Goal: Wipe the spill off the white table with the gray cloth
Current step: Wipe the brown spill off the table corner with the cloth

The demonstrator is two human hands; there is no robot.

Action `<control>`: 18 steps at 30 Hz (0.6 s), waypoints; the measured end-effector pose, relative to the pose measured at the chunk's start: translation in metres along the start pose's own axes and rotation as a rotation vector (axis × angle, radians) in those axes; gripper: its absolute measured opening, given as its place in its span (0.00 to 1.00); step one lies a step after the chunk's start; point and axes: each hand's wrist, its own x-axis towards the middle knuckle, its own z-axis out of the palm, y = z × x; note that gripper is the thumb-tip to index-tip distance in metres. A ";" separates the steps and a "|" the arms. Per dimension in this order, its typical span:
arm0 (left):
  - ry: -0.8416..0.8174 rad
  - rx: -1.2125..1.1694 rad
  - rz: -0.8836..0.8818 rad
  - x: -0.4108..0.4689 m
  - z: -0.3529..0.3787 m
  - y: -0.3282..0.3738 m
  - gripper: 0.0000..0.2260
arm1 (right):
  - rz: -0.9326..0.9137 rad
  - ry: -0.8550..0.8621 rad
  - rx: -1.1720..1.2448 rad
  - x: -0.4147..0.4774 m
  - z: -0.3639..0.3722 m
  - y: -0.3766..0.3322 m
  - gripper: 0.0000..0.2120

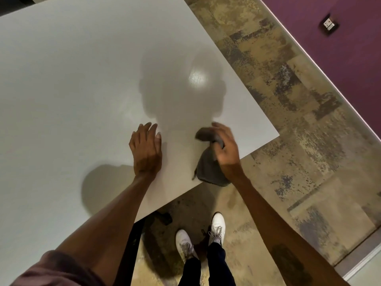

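The white table [72, 79] fills the upper left of the head view, and its near corner points toward me. My right hand [225, 147] grips the gray cloth [208, 168] close to the table's front edge; the cloth hangs bunched, and its lower end trails over that edge. My left hand [146, 148] rests flat on the tabletop with the fingers spread, a short way left of the cloth. A bright glossy patch [199, 78] shines on the table beyond my hands. I cannot make out a distinct spill; motion blur softens my right hand.
Mottled tan and gray carpet [288, 120] lies right of and below the table. A purple wall [340, 48] with a small wall plate [329, 24] runs along the upper right. My white shoes [216, 228] stand by the table's front edge, next to a dark table leg [136, 240].
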 end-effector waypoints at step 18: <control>0.042 0.042 0.011 0.002 0.009 -0.004 0.19 | 0.297 0.403 -0.493 0.104 -0.065 0.081 0.17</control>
